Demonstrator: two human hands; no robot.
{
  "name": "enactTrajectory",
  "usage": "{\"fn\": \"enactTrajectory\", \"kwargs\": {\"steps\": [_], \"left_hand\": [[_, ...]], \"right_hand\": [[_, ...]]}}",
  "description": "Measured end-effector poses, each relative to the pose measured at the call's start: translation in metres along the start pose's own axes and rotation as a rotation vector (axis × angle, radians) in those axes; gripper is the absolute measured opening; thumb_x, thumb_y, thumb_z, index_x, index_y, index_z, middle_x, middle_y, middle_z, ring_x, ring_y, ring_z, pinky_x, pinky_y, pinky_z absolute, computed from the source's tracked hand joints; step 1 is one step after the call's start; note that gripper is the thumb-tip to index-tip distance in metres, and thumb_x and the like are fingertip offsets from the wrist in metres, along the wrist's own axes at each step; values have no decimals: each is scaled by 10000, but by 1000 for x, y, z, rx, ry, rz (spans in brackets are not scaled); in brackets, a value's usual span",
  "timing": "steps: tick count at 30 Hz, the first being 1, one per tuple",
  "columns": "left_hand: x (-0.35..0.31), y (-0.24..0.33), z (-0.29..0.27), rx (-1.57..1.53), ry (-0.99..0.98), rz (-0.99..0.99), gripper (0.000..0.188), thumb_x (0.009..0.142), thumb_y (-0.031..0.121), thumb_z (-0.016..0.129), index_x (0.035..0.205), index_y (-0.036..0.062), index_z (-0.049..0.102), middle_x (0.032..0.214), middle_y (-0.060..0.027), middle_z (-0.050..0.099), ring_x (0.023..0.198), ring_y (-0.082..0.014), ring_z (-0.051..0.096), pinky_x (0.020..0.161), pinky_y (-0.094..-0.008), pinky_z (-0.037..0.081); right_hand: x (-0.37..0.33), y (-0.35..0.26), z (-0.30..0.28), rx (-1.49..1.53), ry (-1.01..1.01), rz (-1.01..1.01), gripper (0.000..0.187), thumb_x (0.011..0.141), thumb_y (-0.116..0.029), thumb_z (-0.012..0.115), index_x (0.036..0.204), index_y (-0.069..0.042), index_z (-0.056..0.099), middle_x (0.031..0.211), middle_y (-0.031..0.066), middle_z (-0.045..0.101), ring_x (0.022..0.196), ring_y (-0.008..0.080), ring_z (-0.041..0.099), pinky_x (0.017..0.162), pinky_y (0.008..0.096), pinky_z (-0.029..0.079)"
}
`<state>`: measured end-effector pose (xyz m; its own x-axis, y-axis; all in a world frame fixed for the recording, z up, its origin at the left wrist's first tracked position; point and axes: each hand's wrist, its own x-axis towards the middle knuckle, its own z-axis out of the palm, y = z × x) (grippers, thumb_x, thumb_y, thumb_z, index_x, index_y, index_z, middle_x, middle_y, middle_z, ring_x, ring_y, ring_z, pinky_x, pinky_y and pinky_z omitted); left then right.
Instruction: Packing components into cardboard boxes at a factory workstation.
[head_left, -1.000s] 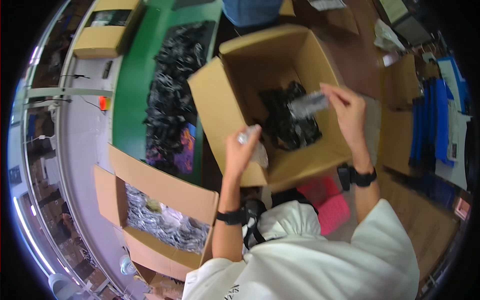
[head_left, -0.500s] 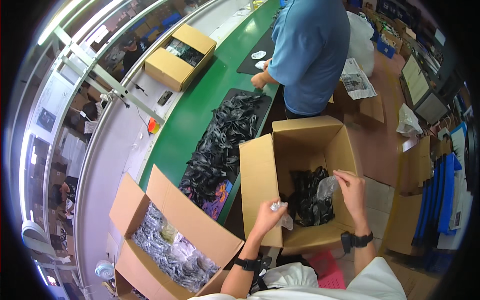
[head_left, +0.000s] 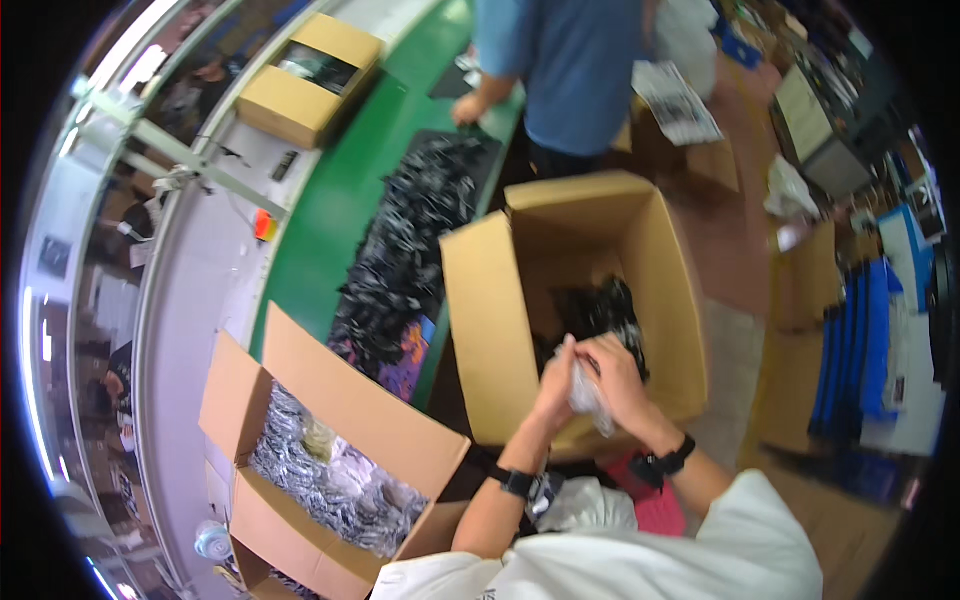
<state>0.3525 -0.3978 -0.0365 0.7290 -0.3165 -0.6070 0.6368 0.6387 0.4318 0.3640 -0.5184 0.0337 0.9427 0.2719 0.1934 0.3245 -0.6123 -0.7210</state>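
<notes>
My left hand [head_left: 554, 388] and my right hand [head_left: 618, 376] are close together over the near side of an open cardboard box [head_left: 484, 335]. Crumpled clear plastic bags [head_left: 588, 392] are bunched between them, and a loose end hangs below the fingers. Both hands are closed on this plastic; the fingertips are partly hidden and blurred. Deeper in the box lie black plastic-wrapped pieces [head_left: 612, 308], partly covered by my hands.
Left of me, another open carton [head_left: 345, 385] holds many silvery wrapped packets [head_left: 300, 455]. A heap of black pieces [head_left: 410, 235] covers a mat on the green table [head_left: 330, 225]. Beyond stands a person in blue [head_left: 575, 75], one hand at the table. Blue panels [head_left: 860, 350] stand right.
My hands were apart, each with clear plastic; they have come together above the box's near side. The view has shifted, so the surroundings sit higher and further left in it.
</notes>
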Motion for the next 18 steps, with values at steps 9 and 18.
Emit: {"fn": "enactTrajectory", "kwargs": {"steps": [9, 18], "left_hand": [[1, -12, -56, 710, 270, 41, 287, 886, 129, 693, 724, 123, 456, 650, 12, 470, 548, -115, 454, 488, -289, 366], [-1, -25, -58, 708, 216, 40, 258, 924, 123, 642, 737, 78, 470, 541, -16, 480, 414, -116, 478, 379, -273, 367]], "right_hand": [[8, 248, 22, -254, -373, 710, 314, 884, -240, 648, 1013, 47, 656, 977, 247, 683, 945, 403, 662, 854, 451, 517], [-41, 340, 133, -395, -449, 880, 464, 782, -149, 754, 1151, 61, 564, 1109, 306, 629, 1077, 423, 612, 935, 452, 492]]}}
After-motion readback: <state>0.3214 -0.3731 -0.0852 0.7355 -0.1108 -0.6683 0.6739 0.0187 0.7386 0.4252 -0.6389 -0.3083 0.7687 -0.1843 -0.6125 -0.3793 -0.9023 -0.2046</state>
